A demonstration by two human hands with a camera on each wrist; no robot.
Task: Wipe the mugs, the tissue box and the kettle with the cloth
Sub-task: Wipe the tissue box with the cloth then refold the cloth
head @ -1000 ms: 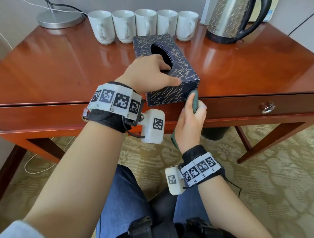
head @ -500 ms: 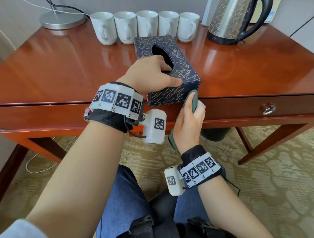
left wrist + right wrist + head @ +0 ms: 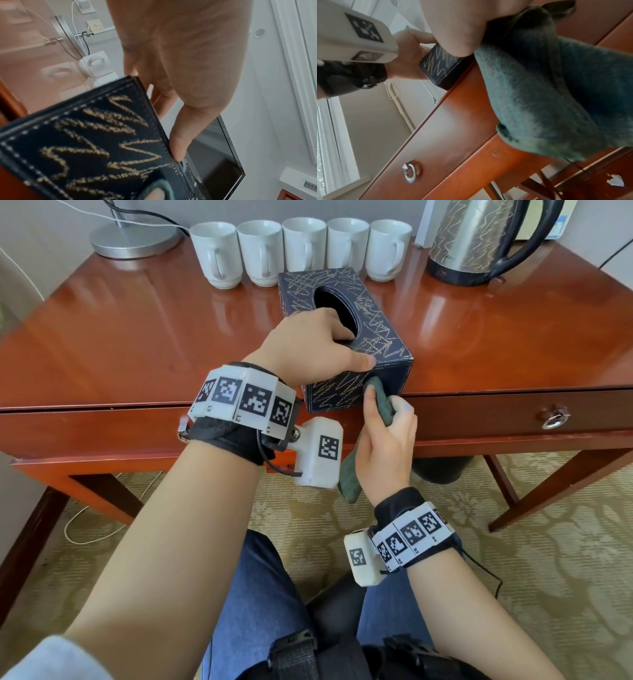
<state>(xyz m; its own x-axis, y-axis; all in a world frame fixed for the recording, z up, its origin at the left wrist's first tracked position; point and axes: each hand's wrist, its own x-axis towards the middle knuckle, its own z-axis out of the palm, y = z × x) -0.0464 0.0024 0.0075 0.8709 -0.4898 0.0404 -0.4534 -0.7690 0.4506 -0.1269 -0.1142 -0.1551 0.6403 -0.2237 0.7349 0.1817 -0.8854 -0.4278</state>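
A dark navy tissue box with gold scribbles stands at the front edge of the wooden table. My left hand grips its near end, thumb along the top edge and fingers at the oval opening. My right hand holds a folded green cloth and presses it against the box's front face. The cloth hangs below the palm. Several white mugs stand in a row at the back. The steel kettle stands at the back right.
A lamp's round metal base with cables sits at the back left. The drawer front below the table edge has a ring pull. A patterned carpet lies beneath. My knees are under the front edge.
My right hand has moved the cloth up and left onto the box's front face. The left hand keeps its hold on the box.
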